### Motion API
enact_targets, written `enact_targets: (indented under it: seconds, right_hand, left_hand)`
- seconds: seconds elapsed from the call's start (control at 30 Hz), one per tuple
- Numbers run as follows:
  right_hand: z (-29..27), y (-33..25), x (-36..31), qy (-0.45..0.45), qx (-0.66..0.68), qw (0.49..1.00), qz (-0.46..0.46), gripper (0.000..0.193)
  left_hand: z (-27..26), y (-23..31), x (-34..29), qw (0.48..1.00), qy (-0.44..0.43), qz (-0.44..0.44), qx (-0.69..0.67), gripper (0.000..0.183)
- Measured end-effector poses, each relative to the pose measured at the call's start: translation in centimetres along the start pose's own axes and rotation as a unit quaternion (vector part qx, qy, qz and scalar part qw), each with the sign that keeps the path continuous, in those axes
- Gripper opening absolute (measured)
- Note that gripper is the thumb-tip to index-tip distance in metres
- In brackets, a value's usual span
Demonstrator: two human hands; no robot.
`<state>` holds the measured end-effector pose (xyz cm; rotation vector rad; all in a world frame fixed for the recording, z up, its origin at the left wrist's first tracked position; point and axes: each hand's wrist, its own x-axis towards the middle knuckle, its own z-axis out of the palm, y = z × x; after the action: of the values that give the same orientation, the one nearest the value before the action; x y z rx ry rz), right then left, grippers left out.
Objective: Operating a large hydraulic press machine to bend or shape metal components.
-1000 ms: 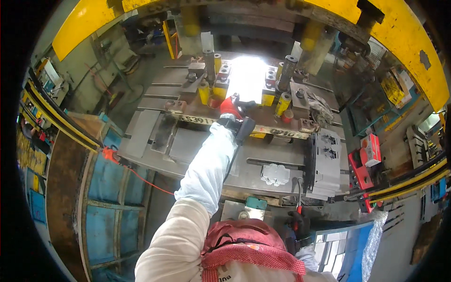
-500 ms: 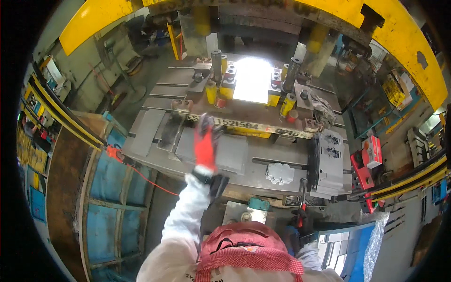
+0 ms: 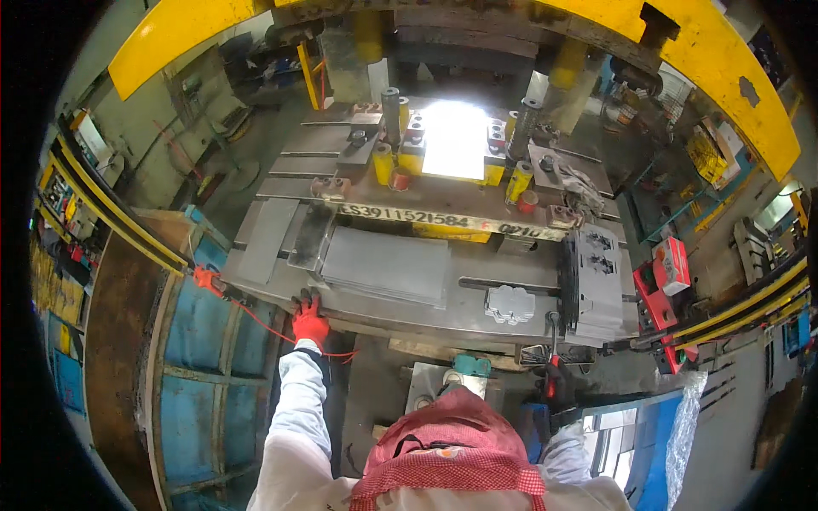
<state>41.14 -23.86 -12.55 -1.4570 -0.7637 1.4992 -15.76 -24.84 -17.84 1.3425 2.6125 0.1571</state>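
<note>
My left hand [image 3: 309, 319], in a red and black glove, rests at the front edge of the metal press table [image 3: 366, 313], fingers apart and holding nothing. Just beyond it lies a stack of flat grey metal sheets [image 3: 388, 266]. Low on the right, my right hand [image 3: 554, 393] in a dark glove is closed round the red handle of a tool with a metal shaft [image 3: 554, 328]. Its tip is at the table edge; its exact kind is unclear. Near that tip sits a small pile of cut metal pieces [image 3: 509, 304].
A die with yellow posts [image 3: 520, 182] stands at the table's back, before a bright light. Formed metal parts [image 3: 596, 285] are stacked at right, near a red and white box [image 3: 673, 266]. Yellow-black bars [image 3: 119, 209] flank both sides. A red cord [image 3: 268, 324] hangs at left.
My left hand has drawn back from above the sheet stack to the table's front edge, further left. My right hand still grips the red-handled tool, nearly unmoved.
</note>
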Motion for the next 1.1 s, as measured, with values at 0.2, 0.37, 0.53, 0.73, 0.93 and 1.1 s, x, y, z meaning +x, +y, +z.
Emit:
enact_targets:
  seconds: [0.2,0.37,0.53,0.73,0.93,1.1]
  right_hand:
    - [-1.2,1.3,0.7,-0.065,-0.079,0.991,-0.091,0.037]
    - [-2.2,2.1,1.1,-0.112,-0.207,0.945,-0.227,0.055]
    - [-1.6,1.5,1.7,-0.068,-0.081,0.994,-0.029,0.041]
    - [-0.2,0.2,0.7,-0.013,-0.030,0.999,0.032,0.027]
    - [0.5,-0.4,-0.2,-0.004,-0.020,1.000,0.008,0.027]
    - [-0.1,0.4,0.3,-0.015,-0.021,0.999,0.030,0.027]
  left_hand:
    - [-0.7,0.6,0.0,1.000,-0.004,-0.006,-0.001,0.063]
    - [-1.3,0.5,-0.2,0.999,-0.020,-0.010,-0.028,0.061]
    - [-1.6,0.6,-0.6,0.999,-0.026,-0.013,-0.018,0.063]
    - [-1.3,0.6,-0.4,1.000,-0.021,-0.015,-0.018,0.062]
    - [-0.9,0.3,-0.1,1.000,-0.015,-0.006,-0.010,0.061]
    - [-0.7,0.1,0.1,0.999,0.018,0.027,0.006,0.063]
